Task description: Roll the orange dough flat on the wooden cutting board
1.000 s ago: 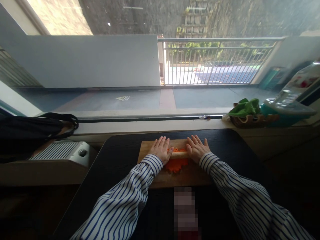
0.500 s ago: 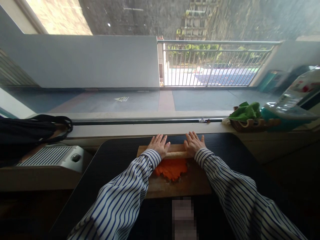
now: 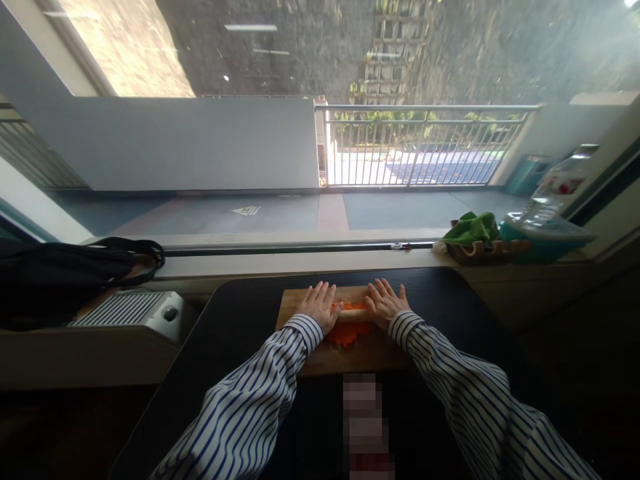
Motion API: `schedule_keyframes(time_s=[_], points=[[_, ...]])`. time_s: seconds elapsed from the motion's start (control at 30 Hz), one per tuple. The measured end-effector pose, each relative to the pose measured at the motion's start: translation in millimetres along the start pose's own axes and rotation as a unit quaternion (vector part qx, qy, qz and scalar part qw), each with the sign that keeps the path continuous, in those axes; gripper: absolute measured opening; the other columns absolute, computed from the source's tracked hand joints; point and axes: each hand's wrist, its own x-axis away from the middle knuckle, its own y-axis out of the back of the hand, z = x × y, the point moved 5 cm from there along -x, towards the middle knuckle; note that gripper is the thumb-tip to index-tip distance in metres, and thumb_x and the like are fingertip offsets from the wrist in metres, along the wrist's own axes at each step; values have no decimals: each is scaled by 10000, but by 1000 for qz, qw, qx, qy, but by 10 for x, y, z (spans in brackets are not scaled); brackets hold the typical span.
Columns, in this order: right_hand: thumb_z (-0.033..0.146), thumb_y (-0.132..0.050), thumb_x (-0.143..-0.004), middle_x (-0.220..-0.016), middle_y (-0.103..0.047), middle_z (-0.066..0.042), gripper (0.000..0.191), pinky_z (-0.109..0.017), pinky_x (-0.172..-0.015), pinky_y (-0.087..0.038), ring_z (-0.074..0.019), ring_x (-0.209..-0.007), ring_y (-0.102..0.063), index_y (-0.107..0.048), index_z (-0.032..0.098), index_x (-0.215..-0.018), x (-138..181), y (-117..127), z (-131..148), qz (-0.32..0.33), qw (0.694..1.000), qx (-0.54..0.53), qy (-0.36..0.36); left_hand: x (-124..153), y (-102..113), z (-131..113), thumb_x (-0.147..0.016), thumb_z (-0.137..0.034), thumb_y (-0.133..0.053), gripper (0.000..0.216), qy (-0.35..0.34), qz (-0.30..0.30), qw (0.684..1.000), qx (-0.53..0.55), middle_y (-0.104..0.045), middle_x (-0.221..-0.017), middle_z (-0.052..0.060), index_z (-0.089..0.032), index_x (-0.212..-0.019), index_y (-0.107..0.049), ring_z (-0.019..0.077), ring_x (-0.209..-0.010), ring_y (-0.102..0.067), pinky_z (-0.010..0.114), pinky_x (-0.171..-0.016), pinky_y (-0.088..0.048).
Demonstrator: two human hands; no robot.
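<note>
A wooden board (image 3: 325,360) lies on a dark table (image 3: 235,320) in front of me. On the board is a flattened patch of orange dough (image 3: 345,333). A wooden rolling pin (image 3: 354,313) lies across the far part of the dough. My left hand (image 3: 318,304) rests flat on the pin's left end with its fingers stretched out. My right hand (image 3: 384,301) lies flat on the pin's right end, fingers spread. Both arms wear blue and white striped sleeves.
A window sill (image 3: 300,260) runs behind the table, with a green cloth (image 3: 470,228) in a wooden dish and a teal container (image 3: 543,235) at its right. A white heater (image 3: 125,311) and a black bag (image 3: 65,267) stand at the left.
My hands and the rolling pin went away from me to the far end of the dough half a second ago, then came back toward me over the dough. The camera view shifted slightly.
</note>
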Motion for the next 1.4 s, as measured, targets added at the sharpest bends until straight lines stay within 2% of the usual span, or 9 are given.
schedule_keyframes(time_s=[0.17,0.3,0.47,0.7,1.0,1.17,1.4], points=[[464,-78,-890,-1479,-122,-56,596,-562,-1033,10,-213,-1344,-13,-177,174,-1401,182,-24,33,-4,1000,10,0,167,16,-70,-878,-475,-238,611,-13,-6,1000,-6,-299,-1419,122,-110,-1366,-283,246,-1324,-197,443,-1086,-152],[469,-68,-891,-1477,-129,-57,598,-572,-1030,-4,-215,-1344,-28,-174,177,-1402,201,-37,31,-19,1000,14,9,198,26,-87,-879,-474,-244,609,-21,0,1000,-2,-281,-1428,115,-115,-1370,-274,247,-1328,-185,444,-1089,-143],[451,-96,-888,-1475,-139,-64,579,-590,-1020,-9,-218,-1343,-38,-202,186,-1393,14,-9,6,-17,1000,11,8,45,-2,-17,-884,-493,-177,629,-4,14,1000,6,-285,-1426,122,-107,-1372,-263,237,-1328,-187,437,-1086,-133],[414,-126,-885,-1486,-70,-51,560,-601,-1016,-21,-213,-1345,6,-146,204,-1404,-285,35,-30,2,1000,0,-8,-223,-73,128,-881,-499,-156,628,24,62,997,39,-221,-1453,104,-131,-1386,-218,225,-1337,-151,442,-1083,-115],[390,-150,-880,-1481,-102,-51,557,-612,-1012,-11,-224,-1343,-23,-175,185,-1396,-527,93,-34,-35,999,-10,-22,-484,-132,266,-886,-492,-141,612,21,42,998,44,-230,-1453,84,-148,-1387,-216,216,-1337,-150,441,-1085,-113],[430,-132,-877,-1483,-92,-54,572,-615,-1010,-22,-225,-1343,-12,-176,194,-1396,-475,56,-34,-27,1000,-10,-10,-412,-108,245,-886,-495,-125,619,12,40,998,43,-228,-1453,84,-141,-1384,-226,212,-1340,-138,439,-1087,-110],[464,-112,-877,-1485,-80,-54,589,-593,-1019,-7,-214,-1345,0,-164,202,-1402,-235,-6,-23,-6,1000,-9,-3,-173,-71,122,-884,-488,-158,620,2,33,999,14,-260,-1439,101,-123,-1377,-250,225,-1332,-174,440,-1083,-129]])
